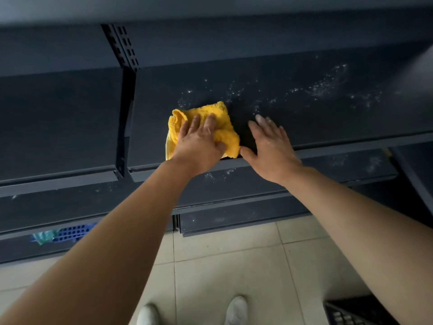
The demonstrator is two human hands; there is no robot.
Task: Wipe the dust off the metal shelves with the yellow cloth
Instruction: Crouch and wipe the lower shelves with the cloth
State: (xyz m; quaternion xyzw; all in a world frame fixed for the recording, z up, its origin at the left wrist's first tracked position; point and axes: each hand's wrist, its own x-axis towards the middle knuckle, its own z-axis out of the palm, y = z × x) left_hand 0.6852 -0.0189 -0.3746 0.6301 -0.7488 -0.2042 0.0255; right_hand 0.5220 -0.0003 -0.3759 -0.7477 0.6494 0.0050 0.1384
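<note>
A crumpled yellow cloth [226, 127] lies on the dark metal shelf [328, 118], near its front edge. My left hand [199, 143] presses flat on the cloth with straight fingers. Just to the right of the cloth, my right hand [271, 146] rests open on the bare shelf, its thumb close to the cloth's corner. White dust specks [325, 86] spread over the shelf behind and to the right of both hands. More dust [220, 175] shows on the lower shelf under my wrists.
A slotted upright post [124, 45] and bracket divide this shelf from the left bay [58, 127]. Lower shelves step out beneath. A blue perforated basket [72, 233] sits low at left. Beige floor tiles [222, 273], my white shoes [236, 310] and a dark crate [351, 313] lie below.
</note>
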